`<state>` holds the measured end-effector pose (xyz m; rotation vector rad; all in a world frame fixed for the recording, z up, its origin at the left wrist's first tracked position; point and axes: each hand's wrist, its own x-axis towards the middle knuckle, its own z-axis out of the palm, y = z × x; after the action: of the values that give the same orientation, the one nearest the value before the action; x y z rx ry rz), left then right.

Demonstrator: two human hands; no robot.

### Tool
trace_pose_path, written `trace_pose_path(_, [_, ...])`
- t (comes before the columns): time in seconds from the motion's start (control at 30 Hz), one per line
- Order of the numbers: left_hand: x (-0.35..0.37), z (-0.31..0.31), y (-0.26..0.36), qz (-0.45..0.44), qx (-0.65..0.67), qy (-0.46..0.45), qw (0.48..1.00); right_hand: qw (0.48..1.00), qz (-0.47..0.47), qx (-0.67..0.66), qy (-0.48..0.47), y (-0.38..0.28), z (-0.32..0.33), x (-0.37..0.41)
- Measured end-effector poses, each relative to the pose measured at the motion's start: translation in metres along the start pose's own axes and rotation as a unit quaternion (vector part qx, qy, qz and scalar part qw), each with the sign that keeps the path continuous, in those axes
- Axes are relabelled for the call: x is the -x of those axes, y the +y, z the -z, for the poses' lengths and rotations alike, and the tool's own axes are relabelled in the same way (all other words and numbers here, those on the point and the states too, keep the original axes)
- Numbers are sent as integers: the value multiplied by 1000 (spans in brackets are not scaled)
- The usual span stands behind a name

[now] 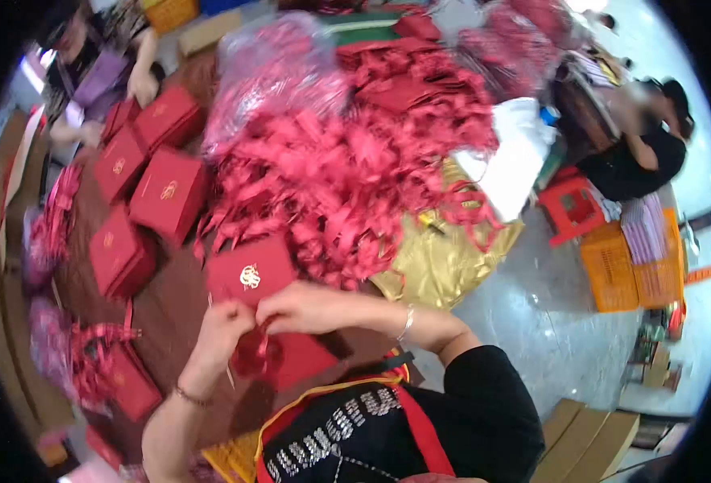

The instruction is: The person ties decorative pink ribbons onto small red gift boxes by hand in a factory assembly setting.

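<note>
A red box (251, 270) with a gold emblem stands just beyond my hands on the brown table. My right hand (295, 308) is closed in a pinch on a thin red ribbon (263, 342) that hangs below the fingers. My left hand (230, 324) meets it from the side, its fingers pressed together; what it pinches is hidden. Under my hands a red panel (303, 360) lies close to my body. A large heap of red ribbons (339, 173) rises behind the box.
Several closed red boxes (170, 193) stand at the left. Gold cloth (436, 262) and a white sheet (512, 161) lie at the right. One co-worker (106, 72) handles boxes at the far left; another (653, 145) sits near orange crates (613, 270).
</note>
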<state>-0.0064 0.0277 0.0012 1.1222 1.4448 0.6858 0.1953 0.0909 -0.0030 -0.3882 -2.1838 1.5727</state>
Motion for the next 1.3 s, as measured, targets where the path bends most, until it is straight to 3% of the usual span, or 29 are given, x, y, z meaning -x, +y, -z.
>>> trace_pose_path(0.07, [0,-1,15,-51,-51,2,997,1000,-7,14,8,9,0,-3])
trace_pose_path(0.1, [-5,0,20,-94,-88,-14,992,996,-85,13,-10,0,6,-3])
trace_pose_path(0.2, [-11,1,14,-57,-57,5,997,987,-98,-124,-5,23,5,-4])
trace_pose_path(0.3, [-14,6,14,-51,-103,8,993,942,-249,-224,-32,3,11,-8])
trace_pose_path(0.47, [-24,5,8,-9,-82,12,997,963,-209,-170,-12,9,10,-16])
trace_pose_path(0.53, [-24,4,7,86,-51,1,995,970,-238,-23,-52,-1,12,-20])
trace_pose_path(0.67, [-24,0,-4,24,-81,17,996,968,-219,-96,-75,9,14,-16])
trace_pose_path(0.7, [-24,0,-2,25,-78,19,996,968,-220,-95,-78,12,14,-15])
trace_pose_path(0.77, [-23,0,3,49,-97,69,992,985,-104,-40,-129,18,14,-13])
trace_pose_path(0.8, [-32,3,-7,69,-46,102,991,971,-138,-91,-172,8,11,-15])
trace_pose_path(0.9, [-37,17,-10,21,-32,122,992,987,-90,-65,-119,6,3,-13])
trace_pose_path(0.97, [-32,30,5,-27,-41,159,986,957,-249,-132,-74,-4,7,-15])
trace_pose_path(1.1, [-33,43,19,-14,-36,169,985,966,-208,-124,-87,-8,6,-15])
trace_pose_path(1.2, [-42,46,17,-63,52,191,978,967,-198,-121,-102,-8,2,-15])
trace_pose_path(1.27, [-43,47,24,-158,147,203,955,960,-232,-123,-94,-16,0,-15])
trace_pose_path(1.3, [-42,48,29,-154,149,204,955,957,-247,-127,-79,-18,0,-14])
